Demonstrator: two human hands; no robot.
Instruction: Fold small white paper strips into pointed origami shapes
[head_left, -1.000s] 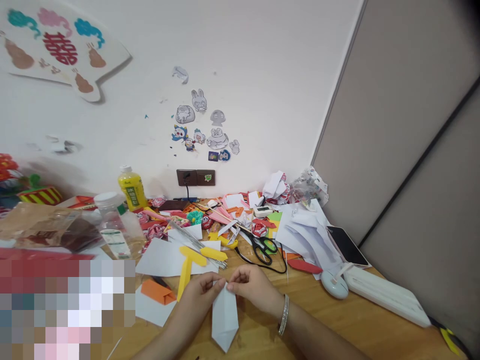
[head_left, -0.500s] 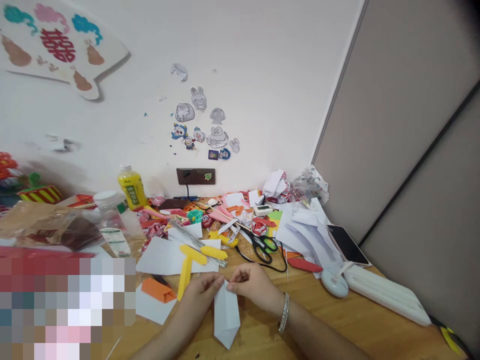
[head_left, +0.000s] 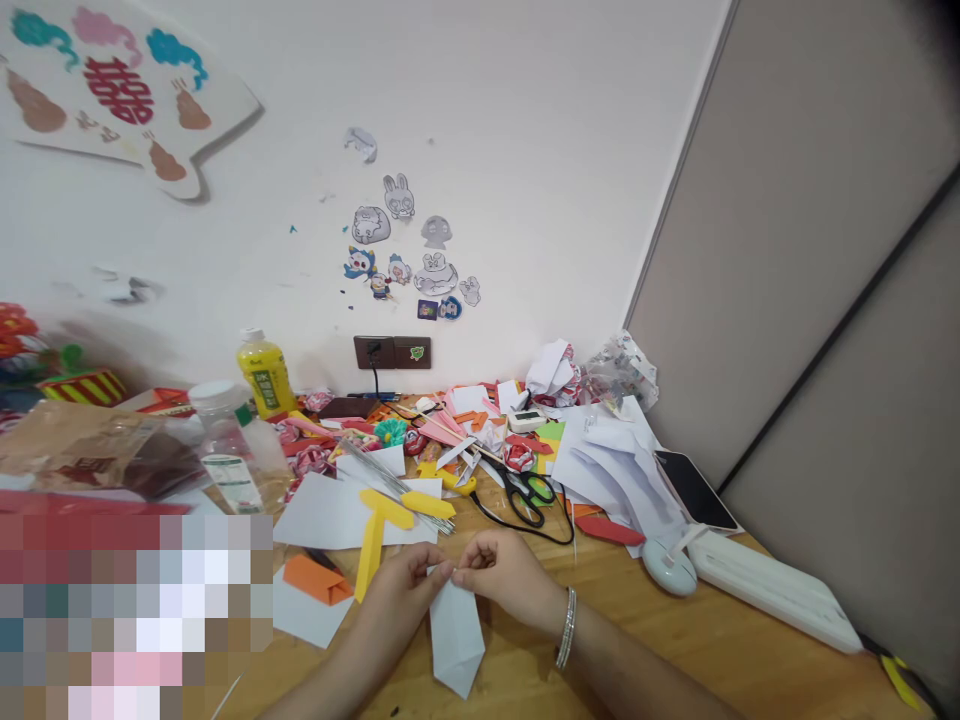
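Between my hands hangs a narrow folded white paper (head_left: 457,635) with a pointed lower end and visible creases. My left hand (head_left: 415,585) pinches its top edge between thumb and fingertips. Right beside it, my right hand (head_left: 506,572), with a silvery bracelet on the wrist, pinches the same top end. Both sets of fingertips nearly meet and hide the paper's tip. Left of my hands lie folded yellow paper strips (head_left: 370,557) and a folded orange paper (head_left: 316,580) on a white sheet.
Black-handled scissors (head_left: 527,495) and a yellow glue gun (head_left: 448,478) with its cord lie beyond my hands. White papers (head_left: 615,460), a phone (head_left: 696,490) and a white lamp (head_left: 772,590) are on the right. A yellow-labelled bottle (head_left: 265,372) stands back left. The lower left is pixelated.
The folded white paper's lower end has swung slightly right, and its top has tilted at my fingertips. My left fingers have shifted a little right, closer to my right fingers.
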